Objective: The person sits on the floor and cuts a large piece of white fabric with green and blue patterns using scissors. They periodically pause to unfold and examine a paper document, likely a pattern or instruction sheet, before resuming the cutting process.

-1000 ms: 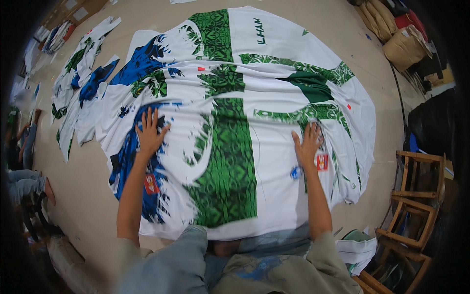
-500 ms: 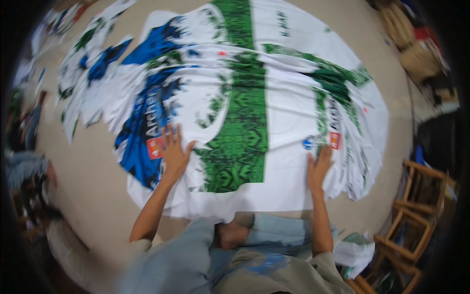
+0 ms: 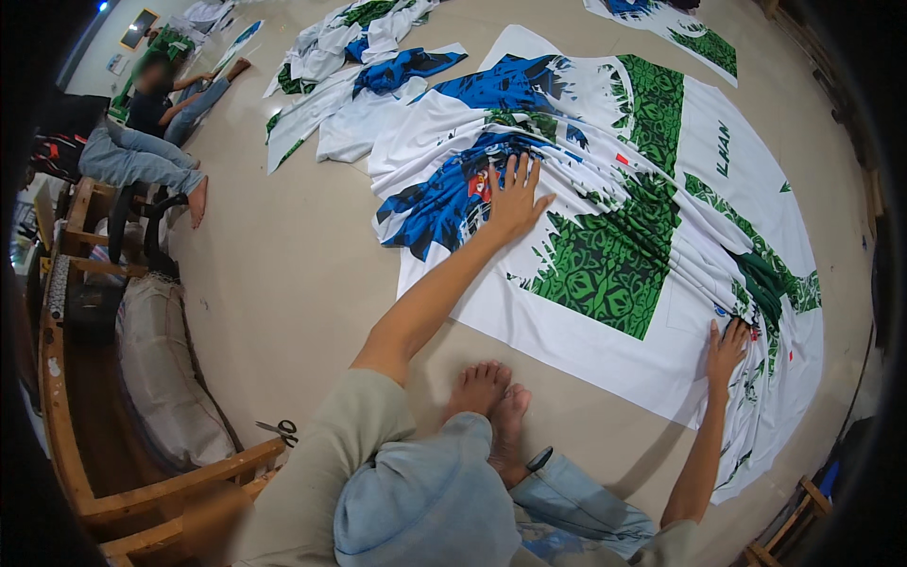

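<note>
White creased fabric printed green and blue (image 3: pixel 614 274) is spreading across the frame's centre and right, lying beneath the bare left hand (image 3: pixel 515 203) and bare right hand (image 3: pixel 727 357), both resting with fingers apart.

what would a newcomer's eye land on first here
Probably the broad white cloth with blue and green print, spread over the floor, the person's left hand and right hand lying on it. Then similar crumpled pieces beyond it toward the upper left, and dark scissors at the lower left, beside a wooden bar.
</note>
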Demonstrator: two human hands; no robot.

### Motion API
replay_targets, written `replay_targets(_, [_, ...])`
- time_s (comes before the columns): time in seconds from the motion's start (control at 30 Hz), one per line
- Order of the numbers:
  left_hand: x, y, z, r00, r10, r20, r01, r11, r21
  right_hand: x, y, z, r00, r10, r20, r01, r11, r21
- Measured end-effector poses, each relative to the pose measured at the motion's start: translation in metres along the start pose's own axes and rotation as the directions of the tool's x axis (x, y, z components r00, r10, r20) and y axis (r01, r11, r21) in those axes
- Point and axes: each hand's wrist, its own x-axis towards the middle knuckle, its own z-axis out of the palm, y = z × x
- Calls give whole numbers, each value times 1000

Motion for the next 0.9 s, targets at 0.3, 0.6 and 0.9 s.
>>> replay_targets(0.3, [-143, -41, -55, 984, 55, 167, -60, 998, 24, -198, -1, -18, 987, 33, -159, 2, 977, 215])
replay_targets(0.6, [-108, -85, -72, 992, 78, 100, -90, 989, 116, -223, 64, -48, 878, 470, -86, -475, 879, -43])
replay_targets(0.9, [-78, 20, -42, 963, 269, -14, -263, 951, 160, -164, 20, -27, 953, 186, -239, -139, 970, 199])
